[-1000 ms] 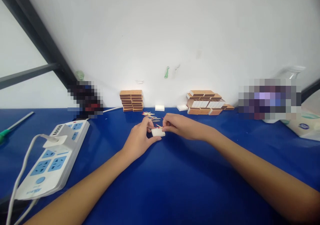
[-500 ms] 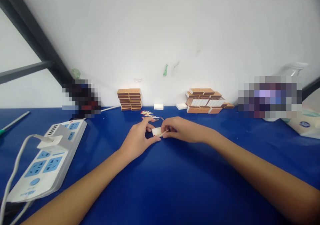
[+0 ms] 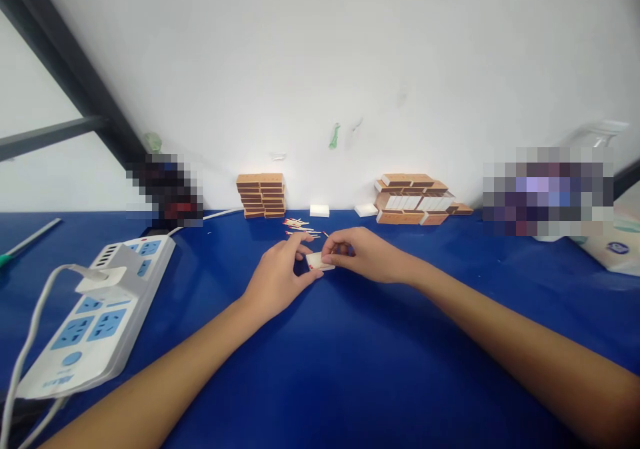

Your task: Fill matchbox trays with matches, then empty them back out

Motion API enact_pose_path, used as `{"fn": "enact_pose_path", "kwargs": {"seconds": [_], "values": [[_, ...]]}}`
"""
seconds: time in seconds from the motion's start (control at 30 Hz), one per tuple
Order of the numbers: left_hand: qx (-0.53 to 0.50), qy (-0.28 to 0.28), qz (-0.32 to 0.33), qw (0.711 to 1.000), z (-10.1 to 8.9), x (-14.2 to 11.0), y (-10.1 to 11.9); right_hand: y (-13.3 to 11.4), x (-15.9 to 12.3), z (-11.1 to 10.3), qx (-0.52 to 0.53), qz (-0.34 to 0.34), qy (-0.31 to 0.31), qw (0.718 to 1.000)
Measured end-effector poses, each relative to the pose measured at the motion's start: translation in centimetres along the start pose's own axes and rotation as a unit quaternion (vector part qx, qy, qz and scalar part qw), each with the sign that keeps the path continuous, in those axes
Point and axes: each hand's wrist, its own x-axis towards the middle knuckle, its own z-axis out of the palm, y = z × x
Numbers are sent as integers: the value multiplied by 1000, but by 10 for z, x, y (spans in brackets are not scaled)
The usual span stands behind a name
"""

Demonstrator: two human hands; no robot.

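A blink ago, sticks poked out slanted over the little white tray [image 3: 327, 268]. Now some matches [image 3: 317, 264] lie low inside it. The left hand [image 3: 279, 270] curls around the tray's left end, holding it. The right hand [image 3: 371, 256] is nearly closed over its right side; I can't tell if it pinches one. Loose matches [image 3: 299, 225] lie behind the tray on the counter [image 3: 310, 356].
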Motion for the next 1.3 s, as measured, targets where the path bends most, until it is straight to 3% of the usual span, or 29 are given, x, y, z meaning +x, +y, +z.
{"fn": "enact_pose_path", "kwargs": {"seconds": [0.3, 0.57, 0.87, 1.3], "values": [[7, 2, 2, 1000, 1, 0, -2, 4, 1, -3, 16, 1, -11, 1000], [23, 5, 3, 1000, 1, 0, 0, 5, 2, -6, 46, 3, 27, 999], [22, 8, 11, 1000, 0, 0, -1, 10, 2, 13, 23, -3, 64, 998], [13, -48, 67, 997, 0, -3, 5, -6, -7, 4, -6, -65, -78, 995]]}}
